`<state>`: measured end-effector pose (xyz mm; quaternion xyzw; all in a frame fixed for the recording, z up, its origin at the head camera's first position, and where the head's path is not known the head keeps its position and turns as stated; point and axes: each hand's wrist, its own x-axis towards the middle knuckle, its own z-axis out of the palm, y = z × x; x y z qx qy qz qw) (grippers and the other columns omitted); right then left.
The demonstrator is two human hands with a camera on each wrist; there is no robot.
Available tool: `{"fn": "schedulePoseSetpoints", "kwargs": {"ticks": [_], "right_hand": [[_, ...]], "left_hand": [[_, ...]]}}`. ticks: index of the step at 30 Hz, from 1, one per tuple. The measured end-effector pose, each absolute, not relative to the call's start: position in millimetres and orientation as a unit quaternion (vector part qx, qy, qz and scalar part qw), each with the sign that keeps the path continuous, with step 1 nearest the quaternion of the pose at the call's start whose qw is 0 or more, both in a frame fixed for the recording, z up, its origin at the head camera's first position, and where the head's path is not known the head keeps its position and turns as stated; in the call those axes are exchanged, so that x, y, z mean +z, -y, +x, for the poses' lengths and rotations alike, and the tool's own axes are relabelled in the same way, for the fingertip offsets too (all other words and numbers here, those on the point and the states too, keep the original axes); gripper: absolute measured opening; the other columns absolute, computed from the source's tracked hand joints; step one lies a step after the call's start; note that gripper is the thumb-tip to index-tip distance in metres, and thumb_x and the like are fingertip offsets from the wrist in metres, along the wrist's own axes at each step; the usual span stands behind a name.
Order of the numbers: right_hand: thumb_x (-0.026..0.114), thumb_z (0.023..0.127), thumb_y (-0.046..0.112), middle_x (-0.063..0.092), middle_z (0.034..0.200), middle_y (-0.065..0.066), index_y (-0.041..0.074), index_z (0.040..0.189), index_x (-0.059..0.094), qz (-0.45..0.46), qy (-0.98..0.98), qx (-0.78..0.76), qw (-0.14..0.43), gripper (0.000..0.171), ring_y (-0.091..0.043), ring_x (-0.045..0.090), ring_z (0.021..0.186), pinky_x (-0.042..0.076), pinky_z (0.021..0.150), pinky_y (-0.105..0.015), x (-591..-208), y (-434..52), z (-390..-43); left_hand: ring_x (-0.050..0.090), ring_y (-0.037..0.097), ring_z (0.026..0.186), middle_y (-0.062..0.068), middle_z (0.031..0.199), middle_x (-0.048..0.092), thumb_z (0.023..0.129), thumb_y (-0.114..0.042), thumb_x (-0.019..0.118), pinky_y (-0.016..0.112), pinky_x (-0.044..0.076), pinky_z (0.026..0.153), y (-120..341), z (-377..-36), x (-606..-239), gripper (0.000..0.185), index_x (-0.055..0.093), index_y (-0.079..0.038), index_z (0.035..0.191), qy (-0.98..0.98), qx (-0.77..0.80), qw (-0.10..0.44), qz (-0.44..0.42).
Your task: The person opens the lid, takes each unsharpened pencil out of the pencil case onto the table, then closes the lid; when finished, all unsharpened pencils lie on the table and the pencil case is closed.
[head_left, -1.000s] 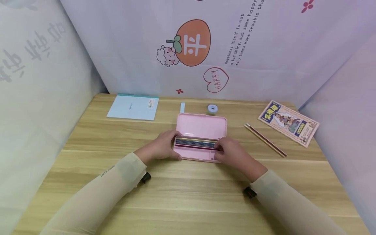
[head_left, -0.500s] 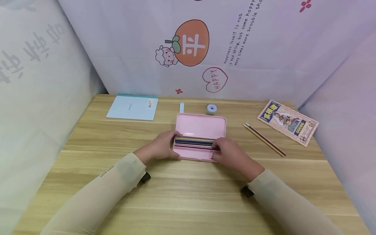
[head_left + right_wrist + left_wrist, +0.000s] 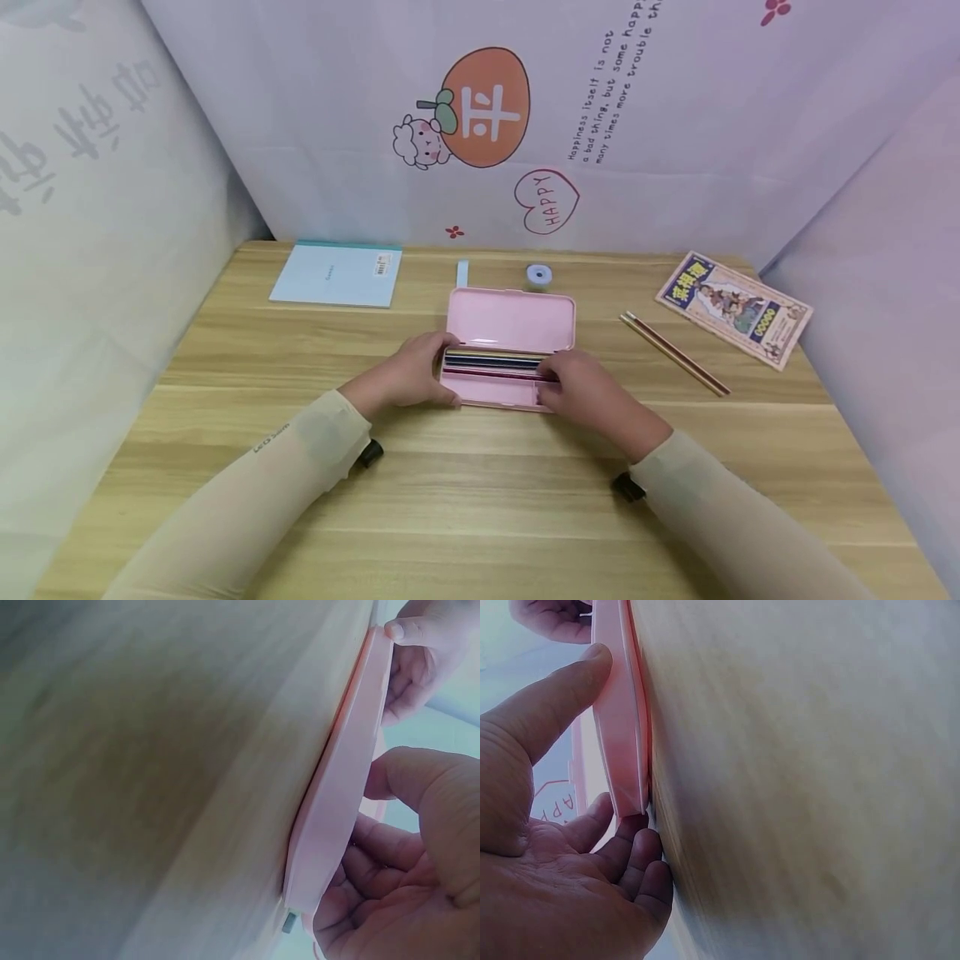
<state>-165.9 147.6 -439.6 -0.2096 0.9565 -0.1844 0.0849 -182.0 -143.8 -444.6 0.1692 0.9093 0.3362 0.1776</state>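
My left hand (image 3: 408, 377) grips the left end of the pink pencil case (image 3: 510, 321), thumb along its near edge and fingers curled round the end wall; the left wrist view shows that thumb (image 3: 559, 694) pressed flat on the pink rim and the other fingers tucked under the corner against the wooden table (image 3: 480, 492). My right hand (image 3: 588, 390) is at the case's right end, fingers curled over the tray and resting on the ends of the pencils (image 3: 495, 364) inside; whether I am pinching one pencil or only touching the bundle, I cannot tell. From the right wrist view my thumb (image 3: 420, 784) stands apart from the curled fingers, with the pink edge between them. The case lies open, its lid flat on the table behind the tray, the pencils in a tight row lengthwise in the tray. Just behind the lid sit a small pale blue strip (image 3: 462, 273) and a small round lilac thing (image 3: 537, 277). Well to the left of the case, towards the back, lies a light blue notebook (image 3: 336, 275). To the right of the case two loose pencils (image 3: 673, 353) lie side by side at a slant, and beyond them a booklet with a yellow and blue cover (image 3: 733, 309).
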Motion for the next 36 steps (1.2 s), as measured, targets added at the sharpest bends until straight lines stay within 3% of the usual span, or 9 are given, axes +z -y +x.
{"fn": "schedulePoseSetpoints", "kwargs": {"ticks": [8, 13, 18, 28, 36], "right_hand": [[0.073, 0.091, 0.016, 0.066, 0.096, -0.004, 0.004, 0.109, 0.075, -0.225, -0.954, -0.18, 0.08, 0.022, -0.019, 0.057, 0.087, 0.054, 0.081, -0.038, -441.7, -145.6, -165.5], [0.07, 0.092, 0.008, 0.067, 0.095, -0.004, 0.005, 0.106, 0.076, -0.226, -0.942, -0.232, 0.089, 0.016, -0.018, 0.058, 0.085, 0.053, 0.078, -0.037, -445.4, -147.8, -168.8], [0.072, 0.094, 0.011, 0.066, 0.094, -0.001, 0.01, 0.1, 0.074, -0.208, -0.937, -0.265, 0.097, 0.007, -0.019, 0.058, 0.086, 0.053, 0.077, -0.036, -445.1, -150.6, -170.7], [0.071, 0.093, 0.003, 0.067, 0.101, -0.006, 0.006, 0.105, 0.069, -0.212, -0.918, -0.336, 0.008, 0.012, -0.021, 0.062, 0.09, 0.056, 0.081, -0.039, -442.1, -153.8, -166.3], [0.069, 0.094, 0.006, 0.065, 0.1, -0.009, 0.005, 0.106, 0.066, -0.145, -0.915, -0.376, 0.007, 0.013, -0.025, 0.059, 0.091, 0.053, 0.081, -0.04, -433.1, -165.3, -165.9]], "left_hand": [[0.043, 0.027, 0.136, 0.006, 0.142, 0.054, 0.073, -0.03, 0.097, 0.047, 0.031, 0.119, 143.9, -183.1, -446.2, 0.086, 0.051, -0.012, 0.144, -0.908, 0.34, 0.179, 0.169], [0.043, 0.028, 0.137, 0.006, 0.144, 0.053, 0.073, -0.031, 0.097, 0.048, 0.032, 0.119, 144.1, -183.2, -446.0, 0.085, 0.052, -0.013, 0.143, -0.905, 0.344, 0.182, 0.17], [0.043, 0.028, 0.137, 0.006, 0.143, 0.053, 0.073, -0.031, 0.097, 0.048, 0.032, 0.119, 144.0, -183.1, -446.2, 0.084, 0.052, -0.013, 0.142, -0.904, 0.348, 0.181, 0.17], [0.041, 0.03, 0.139, 0.008, 0.146, 0.052, 0.074, -0.031, 0.097, 0.049, 0.03, 0.12, 144.2, -182.3, -445.5, 0.088, 0.05, -0.011, 0.145, -0.904, 0.345, 0.183, 0.172], [0.04, 0.03, 0.141, 0.008, 0.148, 0.05, 0.074, -0.031, 0.096, 0.049, 0.029, 0.121, 143.6, -181.4, -444.8, 0.09, 0.048, -0.01, 0.147, -0.904, 0.348, 0.184, 0.166]]}}
